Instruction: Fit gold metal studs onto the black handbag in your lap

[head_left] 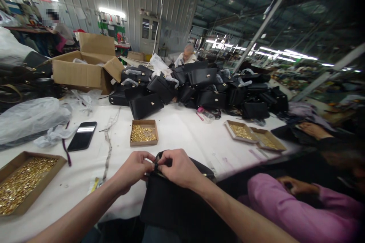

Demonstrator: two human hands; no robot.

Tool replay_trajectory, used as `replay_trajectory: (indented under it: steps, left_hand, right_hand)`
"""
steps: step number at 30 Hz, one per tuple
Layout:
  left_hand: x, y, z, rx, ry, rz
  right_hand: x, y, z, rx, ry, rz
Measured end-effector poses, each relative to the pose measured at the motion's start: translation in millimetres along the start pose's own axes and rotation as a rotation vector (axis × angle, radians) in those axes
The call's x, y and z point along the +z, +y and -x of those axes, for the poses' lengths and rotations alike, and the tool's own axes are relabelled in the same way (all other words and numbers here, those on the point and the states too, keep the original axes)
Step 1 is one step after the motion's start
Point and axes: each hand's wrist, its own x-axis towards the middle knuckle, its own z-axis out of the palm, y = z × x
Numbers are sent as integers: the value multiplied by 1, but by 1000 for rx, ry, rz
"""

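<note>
A black handbag (173, 201) leans at the table's front edge, partly over my lap. My left hand (138, 168) pinches the bag's upper left corner between thumb and fingers. From the other side my right hand (177, 167) grips the same edge, its fingertips close to the left ones. Whatever small part may sit between the fingertips is too hidden to make out. Just beyond my hands stands a shallow cardboard box (144, 142) of small gold metal pieces.
Black handbags (205, 98) are piled across the back. A phone (82, 136), a larger tray of gold pieces (27, 182) and plastic wrap (34, 119) lie left. More small boxes (241, 131) stand right, near a co-worker's pink sleeve (270, 197). An open carton (76, 74) sits back left.
</note>
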Motion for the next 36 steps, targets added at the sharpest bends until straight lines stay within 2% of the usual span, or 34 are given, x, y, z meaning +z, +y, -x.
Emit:
replay_trajectory:
  steps: [9,15,20,22,28,36]
  left_hand:
    - [-3,-3,5,32,-88,4]
    - [1,2,18,57,-79,5]
    - [2,-9,19,138,-100,1]
    - [4,-14,17,170,-68,-44]
    - [13,-16,18,210,132,-211]
    - [21,-18,19,220,159,-224]
  right_hand:
    - [3,4,4,16,-12,-131]
    - [7,7,5,-3,-32,-168]
    - [5,2,8,-45,-43,-160]
    - [5,1,9,-58,-47,-157]
    - [6,3,10,-93,-64,-177]
    - [7,7,7,-115,-86,-198]
